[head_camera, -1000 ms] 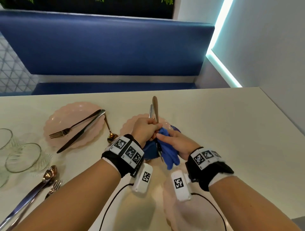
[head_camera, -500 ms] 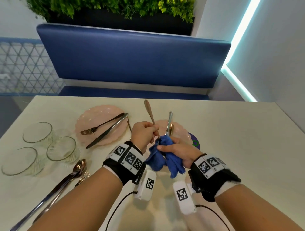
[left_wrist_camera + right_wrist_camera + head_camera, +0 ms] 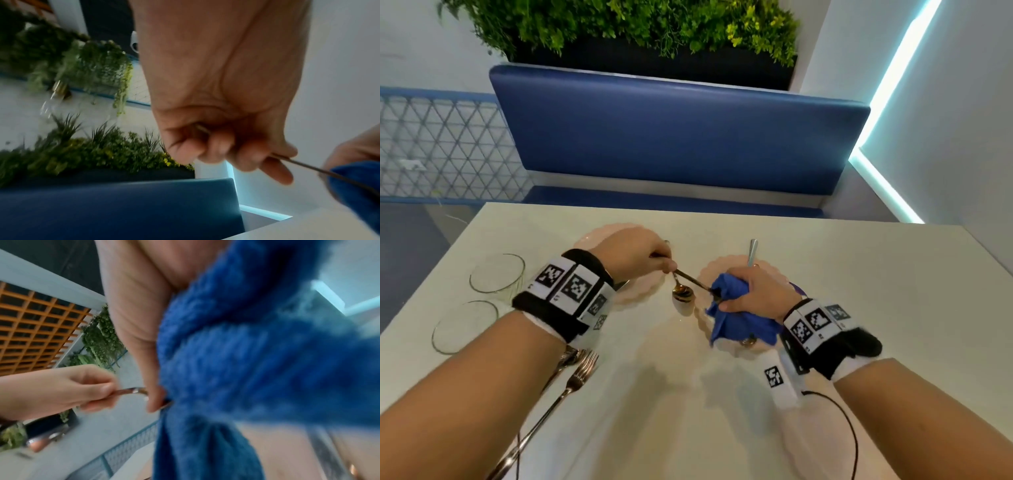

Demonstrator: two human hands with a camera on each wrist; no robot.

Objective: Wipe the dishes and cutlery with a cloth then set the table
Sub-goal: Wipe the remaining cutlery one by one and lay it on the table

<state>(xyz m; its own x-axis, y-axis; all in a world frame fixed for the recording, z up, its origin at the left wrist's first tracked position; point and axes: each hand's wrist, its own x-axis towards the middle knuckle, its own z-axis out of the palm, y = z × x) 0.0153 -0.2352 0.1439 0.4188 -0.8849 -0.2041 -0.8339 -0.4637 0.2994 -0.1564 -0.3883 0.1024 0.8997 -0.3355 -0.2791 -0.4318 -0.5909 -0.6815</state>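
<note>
My left hand (image 3: pixel 667 265) pinches a thin gold-toned utensil (image 3: pixel 693 282) by one end. Its other end runs down to the right into a blue cloth (image 3: pixel 736 325). My right hand (image 3: pixel 727 303) grips that bunched cloth around the utensil, above a pink plate (image 3: pixel 705 274). A silver cutlery handle (image 3: pixel 752 251) sticks up behind the right hand; what holds it is hidden. The left wrist view shows my left hand (image 3: pixel 236 146) curled on the shaft (image 3: pixel 304 165). In the right wrist view the cloth (image 3: pixel 246 353) fills the frame with the utensil (image 3: pixel 131 391) entering it.
A gold spoon (image 3: pixel 683 292) lies on the white table (image 3: pixel 859 291) between the hands. A second pink plate (image 3: pixel 599 233) sits behind my left hand. Two glasses (image 3: pixel 496 274) stand at the left, a fork (image 3: pixel 582 370) lies near the front left, and a third plate (image 3: pixel 808 445) is under my right forearm.
My left hand has swung left and tipped the utensil from upright to slanting, one end still in the cloth. The right hand keeps its grip on the cloth. The head view has tilted up.
</note>
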